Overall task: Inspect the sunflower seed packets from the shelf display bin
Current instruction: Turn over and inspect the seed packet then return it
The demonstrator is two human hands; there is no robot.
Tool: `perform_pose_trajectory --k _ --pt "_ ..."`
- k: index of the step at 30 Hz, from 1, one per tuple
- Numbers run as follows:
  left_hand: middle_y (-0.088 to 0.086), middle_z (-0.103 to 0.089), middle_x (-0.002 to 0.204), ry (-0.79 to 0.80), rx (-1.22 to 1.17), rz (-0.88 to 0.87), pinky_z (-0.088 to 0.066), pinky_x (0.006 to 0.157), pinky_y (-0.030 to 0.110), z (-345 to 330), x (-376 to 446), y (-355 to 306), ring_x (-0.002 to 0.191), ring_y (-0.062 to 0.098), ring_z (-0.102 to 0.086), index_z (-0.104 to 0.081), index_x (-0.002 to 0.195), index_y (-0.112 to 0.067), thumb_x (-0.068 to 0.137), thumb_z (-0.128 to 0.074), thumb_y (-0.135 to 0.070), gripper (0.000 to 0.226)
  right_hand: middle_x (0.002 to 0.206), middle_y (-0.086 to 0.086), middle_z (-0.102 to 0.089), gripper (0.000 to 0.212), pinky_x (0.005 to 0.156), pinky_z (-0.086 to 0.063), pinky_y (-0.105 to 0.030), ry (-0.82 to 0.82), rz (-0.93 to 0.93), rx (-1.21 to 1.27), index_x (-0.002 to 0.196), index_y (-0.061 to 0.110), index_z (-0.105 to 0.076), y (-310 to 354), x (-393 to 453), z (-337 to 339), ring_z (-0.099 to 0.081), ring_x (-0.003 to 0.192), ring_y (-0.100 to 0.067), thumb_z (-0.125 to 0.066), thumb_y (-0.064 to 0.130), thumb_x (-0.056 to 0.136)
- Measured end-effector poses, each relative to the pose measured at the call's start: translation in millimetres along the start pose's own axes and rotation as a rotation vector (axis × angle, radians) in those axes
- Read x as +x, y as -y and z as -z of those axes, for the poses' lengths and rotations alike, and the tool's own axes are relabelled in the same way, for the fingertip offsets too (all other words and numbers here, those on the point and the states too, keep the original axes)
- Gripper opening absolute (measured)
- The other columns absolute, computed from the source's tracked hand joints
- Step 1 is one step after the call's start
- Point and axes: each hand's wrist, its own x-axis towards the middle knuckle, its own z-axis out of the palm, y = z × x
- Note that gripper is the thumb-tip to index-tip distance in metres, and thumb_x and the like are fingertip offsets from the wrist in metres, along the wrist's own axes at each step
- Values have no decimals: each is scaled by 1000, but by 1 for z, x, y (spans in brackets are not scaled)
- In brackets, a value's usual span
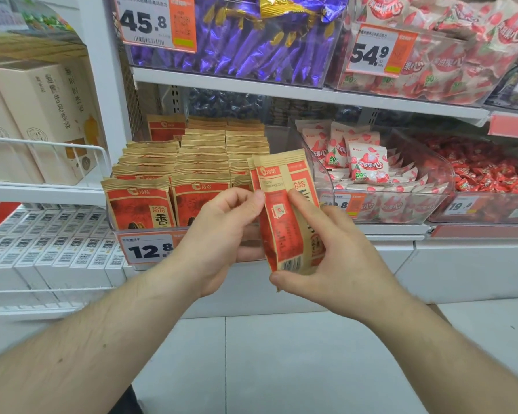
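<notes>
Red and tan sunflower seed packets [284,210] are held upright in front of the shelf, at least two stacked, one showing its back with a barcode. My left hand [219,237] pinches their left edge between thumb and fingers. My right hand [329,255] grips their right side and bottom corner. Behind them stands the clear display bin [114,231] with several rows of the same packets [174,180] and a 12.8 price tag [147,249].
To the right are clear bins of white-and-pink snack packs [368,165] and red candies [491,171]. Above are bins of purple wrapped sweets [251,37] and pink packs [449,52]. At left, cream boxes [36,121] sit behind a wire rail. White floor tiles lie below.
</notes>
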Motion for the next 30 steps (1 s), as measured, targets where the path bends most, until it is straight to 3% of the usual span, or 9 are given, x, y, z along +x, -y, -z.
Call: perform_pose_trajectory --k 3,6,8,10,12,13,15,18,30 --pt "11 -74 85 9 -3 -13 -61 64 38 0 -4 -1 76 26 -73 -51 99 -6 74 -71 -23 37 131 12 -35 114 102 -48 -34 -23 -2 -72 147 60 -4 5 -1 -2 -47 119 -11 -76 63 58" --pt "9 -74 78 -35 43 -25 -59 60 32 4 -3 0 69 22 -73 -52 101 -2 79 -70 5 29 130 15 -37 115 101 -45 -29 -33 1 -101 145 63 0 8 -2 -1 -46 117 -7 -74 67 57" --pt "11 -75 79 -37 89 -26 -60 63 31 7 -2 -1 71 23 -73 -54 100 -1 81 -67 12 27 127 23 -43 111 95 -43 -23 -98 -21 -9 140 70 4 9 -1 2 -44 107 3 -69 70 56" --pt "13 -76 85 1 135 -14 -60 68 32 9 -2 -2 78 25 -74 -55 98 -3 81 -66 14 26 120 23 -56 103 85 -47 -25 -229 -87 192 142 68 -7 8 0 6 -49 91 -1 -65 69 57" --pt "13 -76 86 46 171 6 -60 72 34 10 -3 -2 80 25 -74 -56 95 -4 82 -65 14 25 107 17 -66 80 72 -55 -30 -307 -152 422 143 48 -38 6 2 11 -57 77 -16 -70 56 70" --pt "13 -76 86 66 188 14 -60 73 35 10 -4 -2 80 25 -74 -56 94 -4 82 -65 14 24 97 16 -70 54 65 -55 -26 -329 -160 513 132 34 -56 5 3 13 -61 72 -17 -71 45 81" --pt "14 -76 86 100 209 27 -61 71 34 9 -6 -1 80 25 -73 -56 95 -3 82 -64 16 24 67 20 -66 12 55 -46 -11 -343 -169 629 97 16 -69 6 3 19 -59 59 -1 -59 23 96" --pt "16 -75 88 136 230 44 -58 66 29 8 -9 -2 78 24 -73 -56 95 -2 82 -64 16 23 50 16 -57 32 48 -38 -10 -336 -215 690 77 8 -66 4 3 20 -49 47 2 -48 19 102" --pt "11 -75 94 140 252 87 -57 72 30 6 -7 2 83 21 -74 -59 104 -7 82 -70 5 27 60 8 -69 32 45 -43 -11 -390 -270 716 80 11 -70 4 5 18 -61 50 0 -49 20 101"
